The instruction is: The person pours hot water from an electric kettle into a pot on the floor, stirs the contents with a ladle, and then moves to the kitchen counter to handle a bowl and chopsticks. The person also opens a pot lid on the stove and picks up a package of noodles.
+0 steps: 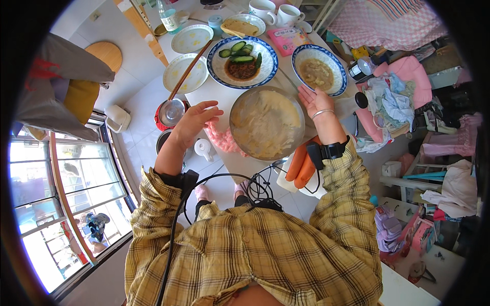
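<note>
A round metal bowl (267,126), smeared inside with pale paste, lies at the table's near side, partly over a pink knitted mat (222,139). My left hand (201,114) hovers left of this bowl, fingers apart and nothing in it. To the bowl's right is my right hand (317,100), palm turned up and bare of any object. Its fingertips come close to a blue-rimmed bowl (338,70) of pale mash; I cannot tell if they touch. Behind the metal bowl, another blue-rimmed bowl (264,70) holds cucumber pieces (241,53) and dark sauce (242,70).
Wooden chopsticks (189,72) lean across a patterned plate (180,78). Farther back are a second plate (187,40), two white mugs (289,16), a pink packet (288,40) and a glass bottle (168,17). Black cables (260,191) hang before me. An orange-cushioned seat (302,164) stands below the table edge.
</note>
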Demonstrator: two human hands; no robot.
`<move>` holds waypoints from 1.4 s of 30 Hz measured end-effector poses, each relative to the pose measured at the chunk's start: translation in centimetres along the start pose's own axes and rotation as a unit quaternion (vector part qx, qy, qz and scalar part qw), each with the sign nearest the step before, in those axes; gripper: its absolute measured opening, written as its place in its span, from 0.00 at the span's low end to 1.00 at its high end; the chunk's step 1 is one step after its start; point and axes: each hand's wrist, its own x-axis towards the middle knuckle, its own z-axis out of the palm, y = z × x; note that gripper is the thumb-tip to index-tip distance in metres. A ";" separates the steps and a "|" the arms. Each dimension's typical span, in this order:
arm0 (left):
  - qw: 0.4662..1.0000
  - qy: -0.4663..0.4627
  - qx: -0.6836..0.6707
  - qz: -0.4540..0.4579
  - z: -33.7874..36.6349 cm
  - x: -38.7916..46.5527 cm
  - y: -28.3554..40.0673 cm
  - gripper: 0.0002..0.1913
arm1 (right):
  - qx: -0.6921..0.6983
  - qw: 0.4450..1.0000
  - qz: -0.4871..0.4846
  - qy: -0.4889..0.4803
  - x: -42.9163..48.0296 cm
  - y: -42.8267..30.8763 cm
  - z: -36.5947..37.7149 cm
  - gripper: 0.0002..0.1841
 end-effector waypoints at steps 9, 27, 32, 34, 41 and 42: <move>0.997 0.056 -0.011 0.053 1.2 3.3 1.9 0.41 | -0.175 0.978 0.034 -0.107 -4.6 -0.2 0.6 0.30; 0.997 0.036 0.025 0.063 1.7 6.7 1.4 0.40 | -0.357 0.917 -0.127 -0.127 -7.8 1.4 -1.5 0.27; 0.991 -0.011 0.067 0.111 -0.6 1.9 0.4 0.35 | -0.404 0.887 -0.200 -0.098 -11.6 1.3 -2.0 0.25; 0.989 -0.039 0.069 0.125 -1.4 -0.7 0.1 0.26 | -0.416 0.879 -0.219 -0.079 -13.0 1.1 -2.1 0.24; 0.978 -0.094 0.137 0.122 -5.3 -6.8 -1.6 0.16 | -0.436 0.856 -0.273 -0.044 -17.1 1.0 -1.2 0.17; 0.978 -0.101 0.131 0.128 -6.1 -7.4 -2.0 0.16 | -0.420 0.856 -0.296 -0.049 -17.7 1.5 -0.7 0.16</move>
